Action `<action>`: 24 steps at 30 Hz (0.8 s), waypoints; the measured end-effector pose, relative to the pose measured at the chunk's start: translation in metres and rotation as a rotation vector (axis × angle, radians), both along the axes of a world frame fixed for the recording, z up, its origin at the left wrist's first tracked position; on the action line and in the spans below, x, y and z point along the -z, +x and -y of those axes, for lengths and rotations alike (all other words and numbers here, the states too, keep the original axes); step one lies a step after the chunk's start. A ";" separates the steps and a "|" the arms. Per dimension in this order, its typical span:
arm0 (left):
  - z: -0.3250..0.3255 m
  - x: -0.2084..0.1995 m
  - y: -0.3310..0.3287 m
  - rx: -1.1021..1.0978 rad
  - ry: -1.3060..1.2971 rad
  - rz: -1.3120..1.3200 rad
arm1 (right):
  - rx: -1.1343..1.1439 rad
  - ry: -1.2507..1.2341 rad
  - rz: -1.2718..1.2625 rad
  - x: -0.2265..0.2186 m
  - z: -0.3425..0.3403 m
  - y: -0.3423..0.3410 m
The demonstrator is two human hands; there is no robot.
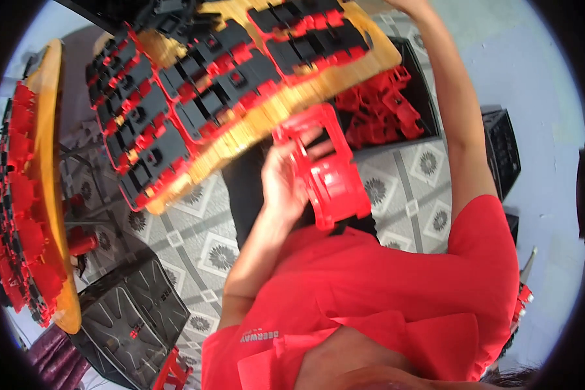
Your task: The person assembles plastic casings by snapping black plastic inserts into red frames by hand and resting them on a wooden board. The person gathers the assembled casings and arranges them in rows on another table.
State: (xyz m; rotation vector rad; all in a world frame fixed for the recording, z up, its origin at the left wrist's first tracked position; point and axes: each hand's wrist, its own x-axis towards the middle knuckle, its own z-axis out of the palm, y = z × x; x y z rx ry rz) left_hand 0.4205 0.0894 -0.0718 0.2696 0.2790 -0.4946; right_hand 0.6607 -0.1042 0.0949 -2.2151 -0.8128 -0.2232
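My left hand is closed around the side of a red plastic frame, with several fingers showing through its opening. The frame is held tilted in front of my body, just below the edge of a wooden table. My right arm stretches up along the right side. Only part of my right hand shows at the upper edge of the picture, and its fingers are cut off from view. Rows of black plastic pieces fitted with red parts lie on the table, ahead and to the left of my left hand.
A black crate heaped with red plastic parts stands beyond the table's right edge. Another wooden table bears red and black pieces at the far left. A dark crate sits on the patterned floor; black crates stand by the right wall.
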 end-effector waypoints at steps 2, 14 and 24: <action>0.011 0.008 0.002 -0.097 0.070 0.048 | 0.068 0.091 -0.189 -0.016 0.023 -0.081; 0.033 -0.002 0.004 -0.251 0.327 0.173 | 0.047 -0.223 0.272 0.083 0.013 -0.252; 0.030 0.000 0.003 -0.297 0.258 0.243 | 0.069 -0.227 0.323 0.094 0.004 -0.256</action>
